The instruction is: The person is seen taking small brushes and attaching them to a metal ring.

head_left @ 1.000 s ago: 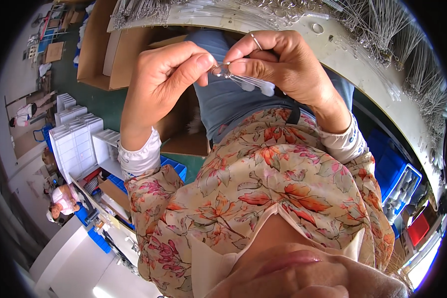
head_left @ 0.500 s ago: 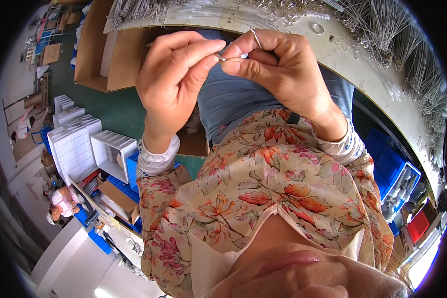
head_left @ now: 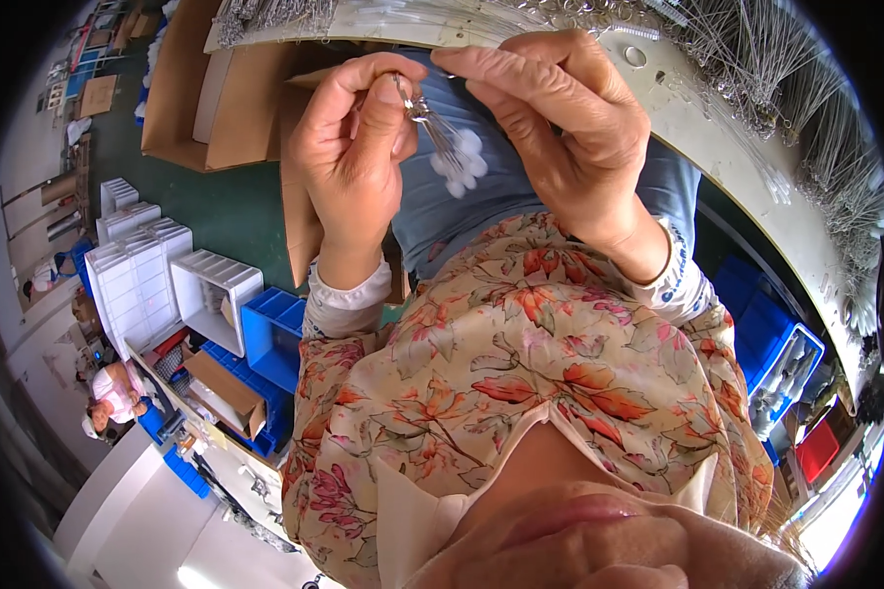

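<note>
My left hand [head_left: 356, 147] is closed, thumb and forefinger pinching a metal ring [head_left: 398, 86]. From it hangs a bundle of thin wires with white rounded tips [head_left: 457, 157], fanned out over my blue trousers. My right hand [head_left: 575, 128] is to the right of the bundle, apart from it. Its fingers reach toward the left hand, forefinger and thumb tips a little apart. A tiny dark glint shows by those fingertips, too small to name. The near edge of the white worktable [head_left: 722, 162] passes just behind both hands.
Heaps of thin wires [head_left: 756, 74] and a loose metal ring [head_left: 635, 57] lie on the table. An open cardboard box [head_left: 182, 108] stands at the left. White crates [head_left: 142, 280] and blue bins [head_left: 273, 329] are farther left; another blue bin [head_left: 786, 363] is at the right. A person [head_left: 118, 393] sits far left.
The wire bundle now hangs in view from my left hand, which has moved slightly right. My right hand has drawn apart from it, its fingers straightened; the ring seen at its forefinger no longer shows there.
</note>
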Demonstrator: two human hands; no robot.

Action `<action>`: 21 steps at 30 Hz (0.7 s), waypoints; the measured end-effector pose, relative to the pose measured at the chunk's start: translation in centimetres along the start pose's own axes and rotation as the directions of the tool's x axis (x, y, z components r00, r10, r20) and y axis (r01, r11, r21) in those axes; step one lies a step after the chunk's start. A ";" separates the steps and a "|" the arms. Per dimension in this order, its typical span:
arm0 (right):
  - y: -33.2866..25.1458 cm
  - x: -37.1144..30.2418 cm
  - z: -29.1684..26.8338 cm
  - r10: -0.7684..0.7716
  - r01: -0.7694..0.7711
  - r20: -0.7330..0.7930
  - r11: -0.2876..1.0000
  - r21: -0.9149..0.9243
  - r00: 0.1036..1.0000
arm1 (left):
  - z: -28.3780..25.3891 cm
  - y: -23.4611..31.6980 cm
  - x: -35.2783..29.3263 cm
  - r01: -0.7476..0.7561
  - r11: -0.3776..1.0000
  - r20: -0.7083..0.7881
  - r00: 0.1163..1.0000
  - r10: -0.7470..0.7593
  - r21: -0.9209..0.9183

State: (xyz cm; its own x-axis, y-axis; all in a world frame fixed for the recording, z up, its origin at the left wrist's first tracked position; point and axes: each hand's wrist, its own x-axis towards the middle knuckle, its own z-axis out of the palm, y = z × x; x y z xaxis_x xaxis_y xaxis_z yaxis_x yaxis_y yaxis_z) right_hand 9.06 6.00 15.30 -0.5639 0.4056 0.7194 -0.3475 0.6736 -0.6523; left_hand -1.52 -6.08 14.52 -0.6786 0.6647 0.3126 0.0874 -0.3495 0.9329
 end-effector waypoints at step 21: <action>1.2 -2.7 0.3 0.261 -0.275 0.085 0.924 0.265 0.962 | 0.5 -1.5 -0.5 -0.100 0.985 -0.039 0.994 0.107 0.143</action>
State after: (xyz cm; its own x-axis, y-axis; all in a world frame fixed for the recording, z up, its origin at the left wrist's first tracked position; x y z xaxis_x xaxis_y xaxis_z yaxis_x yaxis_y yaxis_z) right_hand 9.91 5.50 12.53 -0.6964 0.5138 0.5011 -0.3647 0.3479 -0.8637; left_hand -0.89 -5.55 13.09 -0.6931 0.5976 0.4030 0.2580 -0.3164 0.9129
